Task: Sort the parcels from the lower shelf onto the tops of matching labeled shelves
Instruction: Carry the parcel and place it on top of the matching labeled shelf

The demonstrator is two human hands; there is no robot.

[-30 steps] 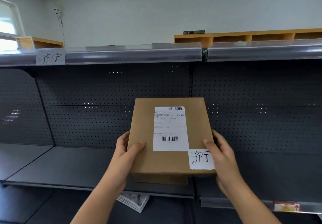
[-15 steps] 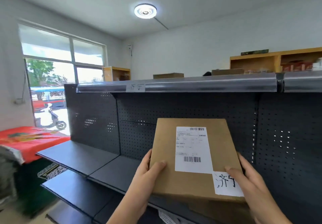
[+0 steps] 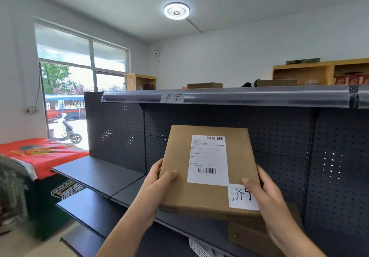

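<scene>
I hold a flat brown cardboard parcel [image 3: 179,188] in front of the dark pegboard shelving. It carries a white shipping label with barcodes and a white handwritten tag [image 3: 239,196] at its lower right corner. My left hand [image 3: 157,182] grips its left edge, thumb on top. My right hand [image 3: 265,196] grips its right edge, thumb on the tag. The top shelf's rail [image 3: 259,97] bears a handwritten label [image 3: 172,98] with the same characters. Two brown parcels [image 3: 204,85] lie on the top shelf.
Another brown box [image 3: 251,234] lies under the held parcel on the lower shelf [image 3: 99,172]. A white basket [image 3: 199,248] sits below. A red-covered green table [image 3: 40,155] stands at the left, by a window. Wooden cubbies [image 3: 319,73] line the back wall.
My view has swung up and to the left, so the top shelf's surface, the ceiling lamp and the window came into sight. The parcel stays held in both hands.
</scene>
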